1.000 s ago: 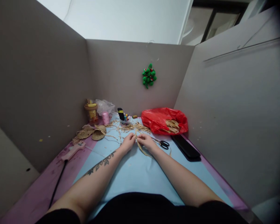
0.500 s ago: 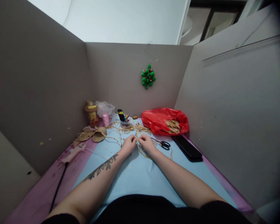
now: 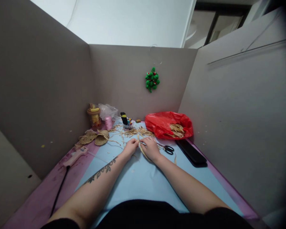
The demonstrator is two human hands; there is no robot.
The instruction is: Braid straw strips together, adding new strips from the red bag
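My left hand (image 3: 131, 147) is closed in a pinch on a strand of dried plant fibre (image 3: 144, 155) over the middle of the blue mat. Close beside it, my right hand (image 3: 150, 149) has its fingertips at the same strand, thumb and forefinger against it, the other fingers loosely bent. The strand's tip rises between the hands, and its tail curves down under my right wrist. Just beyond my fingers lies a loose heap of dried fibre strips (image 3: 143, 130). Black-handled scissors (image 3: 168, 149) rest right of my right hand, their blades partly hidden.
A red plastic bag (image 3: 159, 122) with more fibre stands at the back right, near a black flat case (image 3: 192, 153). To the left are woven fibre pieces (image 3: 101, 138), a glue gun (image 3: 76, 156), pink thread (image 3: 108, 122) and a cup (image 3: 94, 117). Grey panels (image 3: 124, 79) enclose three sides.
My right hand's fingers have loosened from a tight pinch and stretched forward over the strand. My left hand has shifted slightly left and still pinches it.
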